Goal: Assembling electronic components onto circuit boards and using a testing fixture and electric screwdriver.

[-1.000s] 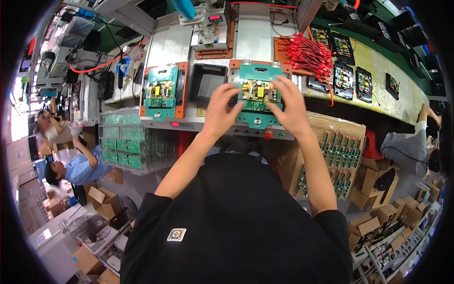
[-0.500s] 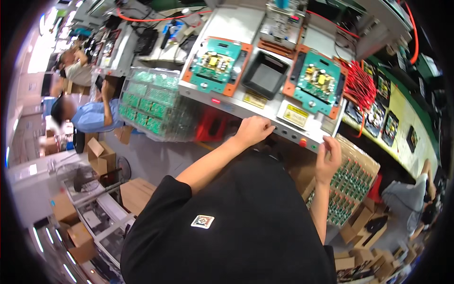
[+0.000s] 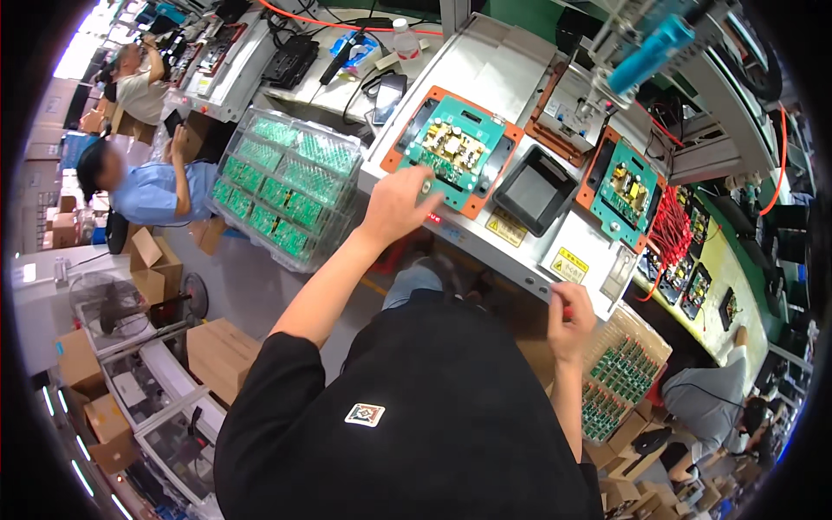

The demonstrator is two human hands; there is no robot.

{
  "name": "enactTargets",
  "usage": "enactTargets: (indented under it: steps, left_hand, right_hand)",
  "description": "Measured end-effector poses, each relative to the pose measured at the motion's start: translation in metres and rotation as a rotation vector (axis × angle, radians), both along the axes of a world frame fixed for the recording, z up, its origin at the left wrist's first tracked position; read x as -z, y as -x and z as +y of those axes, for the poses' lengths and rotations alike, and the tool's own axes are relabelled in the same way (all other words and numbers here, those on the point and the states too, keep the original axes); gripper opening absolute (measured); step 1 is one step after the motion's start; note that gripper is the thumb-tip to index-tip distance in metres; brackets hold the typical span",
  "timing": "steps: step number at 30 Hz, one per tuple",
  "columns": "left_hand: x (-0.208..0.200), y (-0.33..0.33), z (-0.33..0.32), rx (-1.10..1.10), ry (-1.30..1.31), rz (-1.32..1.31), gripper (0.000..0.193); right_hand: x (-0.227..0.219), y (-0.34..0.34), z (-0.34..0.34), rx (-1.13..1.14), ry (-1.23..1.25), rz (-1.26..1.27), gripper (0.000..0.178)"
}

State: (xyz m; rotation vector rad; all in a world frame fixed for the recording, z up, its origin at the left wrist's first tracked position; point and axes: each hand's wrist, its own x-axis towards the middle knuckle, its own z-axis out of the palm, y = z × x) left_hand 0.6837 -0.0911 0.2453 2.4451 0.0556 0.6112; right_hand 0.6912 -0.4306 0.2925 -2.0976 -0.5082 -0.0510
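My left hand [image 3: 399, 206] is at the near left corner of a green fixture plate [image 3: 469, 118] on an orange base, its thumb held apart from the bent fingers. In that fixture sits a circuit board [image 3: 452, 147] with yellow and white parts. My right hand [image 3: 572, 324] is at the machine's front edge, fingers loosely bent and apart, with a bit of red showing between them, probably a panel button. A second green fixture [image 3: 626, 186] with a board stands to the right. Between the fixtures lies a black plastic tray [image 3: 536, 189].
Clear trays of green boards [image 3: 282, 186] are stacked to the left. A bundle of red wires [image 3: 670, 230] lies right of the machine. A blue cylinder [image 3: 652, 54] hangs above. Another tray of boards [image 3: 620, 377] stands at lower right. Co-workers are at left and right.
My left hand has moved from the front edge up to the left fixture's corner. My right hand stays near the front edge, its fingers more bent. The view has shifted.
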Motion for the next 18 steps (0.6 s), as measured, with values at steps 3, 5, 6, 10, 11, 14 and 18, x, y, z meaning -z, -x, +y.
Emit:
enactTargets:
  steps: [3, 5, 6, 10, 11, 14, 18]
  left_hand:
    - [0.0, 0.013, 0.011, 0.222, -0.198, -0.085, 0.027]
    - [-0.025, -0.003, 0.015, 0.272, -0.209, -0.116, 0.025]
    - [-0.044, -0.025, 0.013, 0.267, -0.247, -0.299, 0.024]
    - [-0.083, -0.144, 0.005, 0.264, -0.074, -0.453, 0.026]
    - [-0.081, -0.178, 0.001, 0.288, 0.072, -0.375, 0.028]
    - [-0.069, -0.239, -0.006, 0.326, 0.228, -0.216, 0.041]
    - [-0.02, -0.249, 0.011, 0.242, 0.094, -0.324, 0.058]
  right_hand:
    - [-0.002, 0.011, 0.013, -0.061, 0.006, 0.063, 0.014]
    - [-0.011, 0.018, 0.025, -0.132, 0.036, 0.122, 0.013]
    - [-0.011, 0.019, 0.031, -0.178, 0.033, 0.124, 0.013]
    - [-0.024, -0.024, 0.083, -0.285, 0.127, 0.024, 0.019]
    - [-0.028, -0.047, 0.1, -0.247, 0.145, -0.008, 0.021]
    - [-0.007, -0.123, 0.135, -0.169, 0.441, -0.172, 0.019]
    - [0.028, -0.157, 0.178, -0.211, 0.9, -0.105, 0.017]
